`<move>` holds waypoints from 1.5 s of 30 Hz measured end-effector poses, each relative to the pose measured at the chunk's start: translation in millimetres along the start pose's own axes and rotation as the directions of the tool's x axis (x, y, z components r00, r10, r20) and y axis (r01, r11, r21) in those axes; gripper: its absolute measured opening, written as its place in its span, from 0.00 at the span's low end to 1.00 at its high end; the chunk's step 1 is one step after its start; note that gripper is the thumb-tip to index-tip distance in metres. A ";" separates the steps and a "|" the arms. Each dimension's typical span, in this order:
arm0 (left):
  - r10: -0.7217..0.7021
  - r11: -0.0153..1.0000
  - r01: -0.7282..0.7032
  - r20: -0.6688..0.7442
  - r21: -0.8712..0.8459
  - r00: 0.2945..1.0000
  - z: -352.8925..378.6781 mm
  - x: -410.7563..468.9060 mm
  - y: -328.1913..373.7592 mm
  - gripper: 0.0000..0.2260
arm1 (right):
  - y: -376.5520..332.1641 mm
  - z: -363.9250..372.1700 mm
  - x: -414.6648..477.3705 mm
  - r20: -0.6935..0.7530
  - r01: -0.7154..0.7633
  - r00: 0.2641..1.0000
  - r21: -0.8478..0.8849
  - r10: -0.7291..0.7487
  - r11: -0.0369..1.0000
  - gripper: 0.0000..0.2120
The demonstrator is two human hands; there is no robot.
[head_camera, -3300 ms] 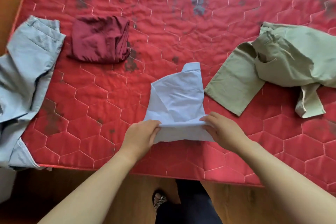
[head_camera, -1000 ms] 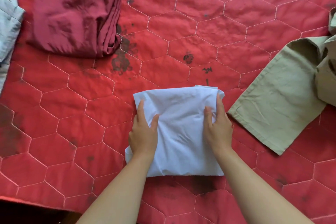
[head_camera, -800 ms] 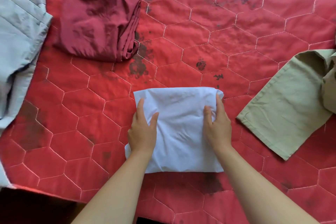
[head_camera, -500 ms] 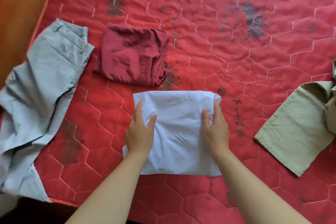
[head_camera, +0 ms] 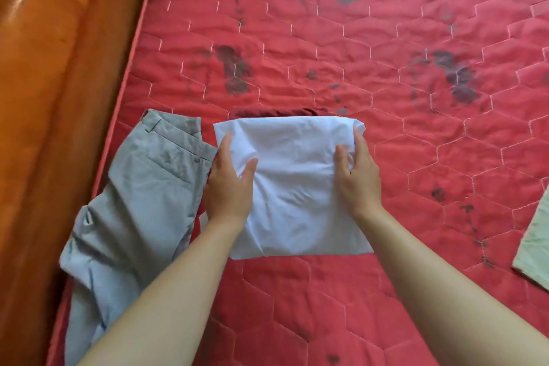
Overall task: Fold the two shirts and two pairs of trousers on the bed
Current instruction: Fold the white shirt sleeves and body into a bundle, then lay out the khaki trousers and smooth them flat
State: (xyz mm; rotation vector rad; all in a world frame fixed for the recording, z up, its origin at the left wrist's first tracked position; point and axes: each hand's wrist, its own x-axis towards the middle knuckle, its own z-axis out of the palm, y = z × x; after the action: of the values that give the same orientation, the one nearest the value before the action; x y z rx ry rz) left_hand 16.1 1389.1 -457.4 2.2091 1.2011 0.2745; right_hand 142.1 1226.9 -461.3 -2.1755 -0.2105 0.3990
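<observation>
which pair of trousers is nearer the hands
The grey trousers, right beside the left hand gripping the white shirt; the green trousers lie far right, only a corner in view.

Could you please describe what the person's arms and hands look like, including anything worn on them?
The left forearm and right forearm are bare all the way to the frame's edge; no sleeve shows. The left hand and right hand wear no gloves, and no watch, bracelet or ring is visible on the parts in view.
</observation>
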 end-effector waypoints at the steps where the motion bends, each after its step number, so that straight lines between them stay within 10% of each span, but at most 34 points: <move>1: 0.009 1.000 -0.009 0.004 -0.008 1.000 5.6 13.3 -4.3 0.27 | 1.2 9.9 11.6 -0.002 0.000 1.000 -0.004 0.000 1.000 0.24; 16: 0.001 0.936 -0.003 0.007 0.351 1.000 118.1 112.5 -73.3 0.30 | 76.6 113.6 95.1 -0.072 -0.084 0.995 -0.319 0.064 0.944 0.27; 28: -0.065 0.996 0.049 0.236 0.073 0.970 140.2 9.4 -29.4 0.34 | 131.3 11.2 53.3 -0.033 -0.140 0.990 -0.342 0.137 0.929 0.27; 32: 0.160 0.924 -0.216 0.192 0.316 0.968 152.8 -21.8 -7.2 0.31 | 131.5 -6.1 38.9 -0.115 -0.062 0.993 -0.558 -0.003 0.827 0.28; 35: 0.342 0.831 -0.448 0.333 0.330 0.879 167.5 -30.1 -2.1 0.27 | 128.8 7.8 34.1 0.085 0.207 0.977 -0.573 -0.194 0.793 0.27; 45: 0.377 0.759 -0.511 0.368 0.403 0.850 197.8 -16.6 -15.1 0.26 | 159.9 18.8 48.9 0.142 0.288 0.957 -0.569 -0.252 0.771 0.26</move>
State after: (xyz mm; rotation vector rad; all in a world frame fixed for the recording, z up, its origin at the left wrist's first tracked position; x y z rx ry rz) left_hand 84.3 1301.0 -622.4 2.8598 0.6104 -0.1677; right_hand 182.0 1160.7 -610.8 -2.6853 -0.7616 0.2468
